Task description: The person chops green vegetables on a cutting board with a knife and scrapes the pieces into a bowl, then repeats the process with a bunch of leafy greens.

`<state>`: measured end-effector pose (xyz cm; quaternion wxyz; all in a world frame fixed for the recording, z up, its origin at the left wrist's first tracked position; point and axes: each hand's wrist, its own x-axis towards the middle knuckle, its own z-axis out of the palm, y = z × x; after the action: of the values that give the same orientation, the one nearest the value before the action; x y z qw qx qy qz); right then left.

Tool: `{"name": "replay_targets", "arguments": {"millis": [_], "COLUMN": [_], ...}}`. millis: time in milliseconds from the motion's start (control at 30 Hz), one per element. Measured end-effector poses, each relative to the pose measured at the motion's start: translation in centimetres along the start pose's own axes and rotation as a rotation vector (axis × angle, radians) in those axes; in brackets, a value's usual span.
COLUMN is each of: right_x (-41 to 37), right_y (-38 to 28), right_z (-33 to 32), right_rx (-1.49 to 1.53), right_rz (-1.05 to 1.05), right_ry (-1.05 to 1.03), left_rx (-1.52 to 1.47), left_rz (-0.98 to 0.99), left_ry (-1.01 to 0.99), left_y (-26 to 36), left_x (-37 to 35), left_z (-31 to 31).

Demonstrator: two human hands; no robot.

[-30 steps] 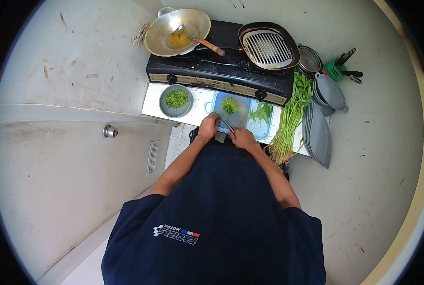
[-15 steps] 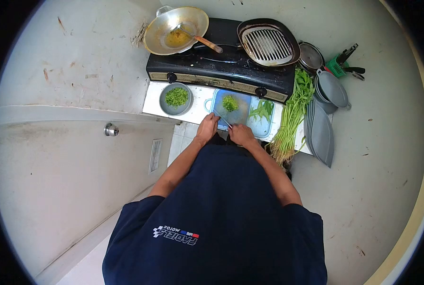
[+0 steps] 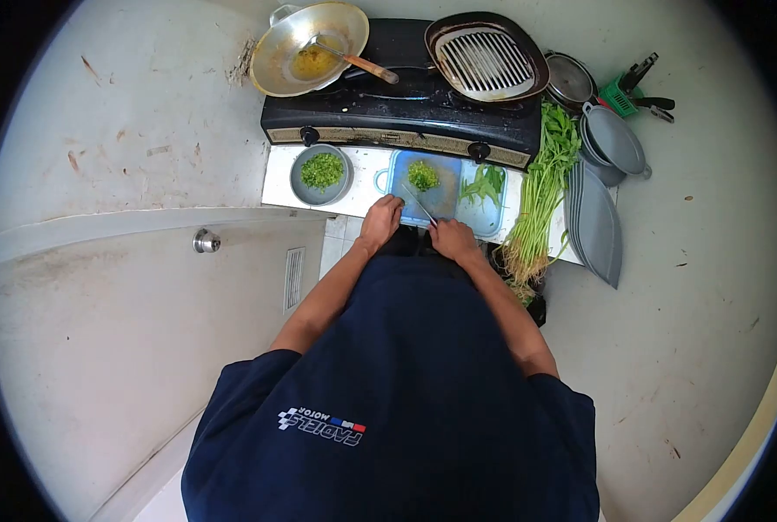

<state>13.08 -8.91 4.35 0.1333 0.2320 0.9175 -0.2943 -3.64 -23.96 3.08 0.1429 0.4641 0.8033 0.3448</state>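
Note:
My right hand is closed around the handle of a knife, whose thin blade slants up and left over a blue cutting board. Close to the board's lower left edge is my left hand, fingers curled together; anything inside them is hidden. Beyond the knife tip, a small heap of chopped greens lies on the board. Loose green leaves rest on a lighter blue tray or board section at the right. A grey bowl of chopped greens stands farther left.
A black gas stove behind the board bears a wok with a wooden-handled ladle and a grill pan. Rooted leafy stalks lie right, beside grey plates and pots. A wall bounds the left.
My left hand has drawn slightly left, away from the knife. More of the blade shows, pointing toward the chopped heap. The whole view has shifted a little.

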Motion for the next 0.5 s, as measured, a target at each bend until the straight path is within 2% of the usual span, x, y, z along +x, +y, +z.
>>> {"name": "replay_targets", "arguments": {"millis": [167, 500], "right_x": [0.0, 0.5], "right_y": [-0.8, -2.2], "right_z": [0.4, 1.1], "right_rx": [0.022, 0.009], "right_rz": [0.014, 0.035], "right_ry": [0.016, -0.017], "left_rx": [0.041, 0.091], "left_rz": [0.022, 0.077], "left_ry": [-0.102, -0.107], "left_y": [-0.7, -1.3], "left_x": [0.7, 0.6], "left_z": [-0.6, -0.4]}}
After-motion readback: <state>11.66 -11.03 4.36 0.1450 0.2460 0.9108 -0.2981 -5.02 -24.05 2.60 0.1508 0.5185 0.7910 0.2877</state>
